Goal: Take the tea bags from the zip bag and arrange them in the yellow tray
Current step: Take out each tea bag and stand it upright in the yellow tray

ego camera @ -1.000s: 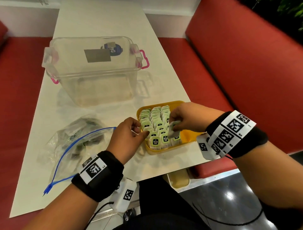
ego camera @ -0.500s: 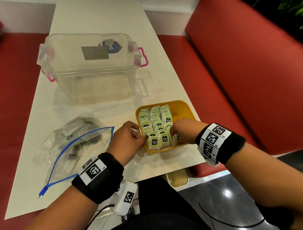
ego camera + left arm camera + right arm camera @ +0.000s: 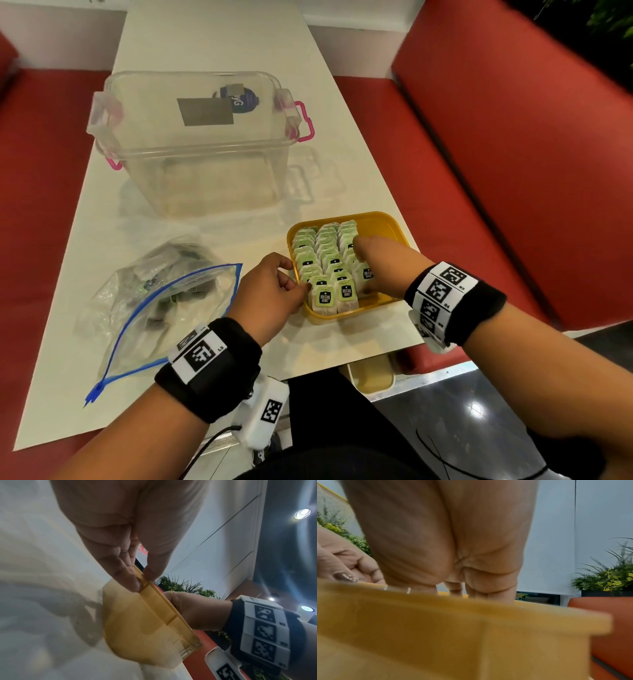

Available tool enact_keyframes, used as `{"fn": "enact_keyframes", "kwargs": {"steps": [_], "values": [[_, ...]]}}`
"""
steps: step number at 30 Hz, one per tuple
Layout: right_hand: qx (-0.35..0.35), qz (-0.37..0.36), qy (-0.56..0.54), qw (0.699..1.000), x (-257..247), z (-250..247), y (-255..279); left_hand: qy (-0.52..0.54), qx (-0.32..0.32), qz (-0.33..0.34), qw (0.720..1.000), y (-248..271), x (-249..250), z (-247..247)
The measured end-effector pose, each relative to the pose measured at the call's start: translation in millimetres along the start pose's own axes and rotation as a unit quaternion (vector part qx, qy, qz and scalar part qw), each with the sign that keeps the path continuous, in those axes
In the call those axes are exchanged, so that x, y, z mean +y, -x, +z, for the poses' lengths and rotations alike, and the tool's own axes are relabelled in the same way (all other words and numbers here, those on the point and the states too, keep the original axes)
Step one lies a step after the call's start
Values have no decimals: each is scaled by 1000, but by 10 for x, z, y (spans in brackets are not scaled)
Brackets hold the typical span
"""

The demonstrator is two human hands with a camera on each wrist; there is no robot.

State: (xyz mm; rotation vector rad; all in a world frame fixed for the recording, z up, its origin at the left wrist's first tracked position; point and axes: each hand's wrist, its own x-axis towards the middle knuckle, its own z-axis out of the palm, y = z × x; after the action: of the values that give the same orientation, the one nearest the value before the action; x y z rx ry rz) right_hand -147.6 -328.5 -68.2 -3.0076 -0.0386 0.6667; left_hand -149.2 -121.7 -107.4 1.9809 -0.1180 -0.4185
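While both hands work at the near edge of the white table (image 3: 212, 41), red bench seating (image 3: 513, 154) on either side. Toward the far end, a clear plastic tub (image 3: 191, 144) with pink latches, upright, a grey label and a dark sticker on its wall. Nearer and to the left, the zip bag (image 3: 161, 294), open at its blue-edged mouth, flat and crumpled on the tabletop, with dark shapes inside too blurred to identify. Just right of it, close to the table's near right corner, the yellow tray (image 3: 387, 222), packed along its left side with three rows of upright tea bags (image 3: 325, 260), green tags facing the person; bare yellow floor at the tray's far right.

Left hand (image 3: 270, 294) at the tray's left wall: in the left wrist view, thumb and fingers (image 3: 126, 577) pinched on the yellow rim (image 3: 154, 595). Right hand (image 3: 383, 270) reaching down into the tray over the right-hand row, fingers pointed downward among the tea bags; cannot tell from any view whether they grip one, since the tray wall (image 3: 453, 622) hides the fingertips in the right wrist view. Black wristbands with printed marker squares on both wrists (image 3: 445, 301).
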Motion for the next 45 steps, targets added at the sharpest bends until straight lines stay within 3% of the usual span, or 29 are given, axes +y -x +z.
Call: {"fn": "enact_keyframes", "kwargs": {"steps": [8,17,29,35,39,42,45], "values": [[-17,54,-62,996,-9,13,14,8,1,-5,1000,0,-7,17],[22,116,-133,984,113,64,-67,0,2,-11,1000,3,-2,13],[44,105,-152,982,179,-84,43,-49,-4,3,999,106,105,-71],[140,-1,-197,970,-145,-530,282,-72,62,101,990,353,325,-583],[133,-103,-250,953,-601,-579,353,-185,128,148,963,578,240,-1115],[93,-178,-231,952,-987,-480,307,-306,118,81,941,763,-41,-1451],[75,-241,-199,947,-1339,-334,260,-323,69,-2,944,917,-263,-1572]]}}
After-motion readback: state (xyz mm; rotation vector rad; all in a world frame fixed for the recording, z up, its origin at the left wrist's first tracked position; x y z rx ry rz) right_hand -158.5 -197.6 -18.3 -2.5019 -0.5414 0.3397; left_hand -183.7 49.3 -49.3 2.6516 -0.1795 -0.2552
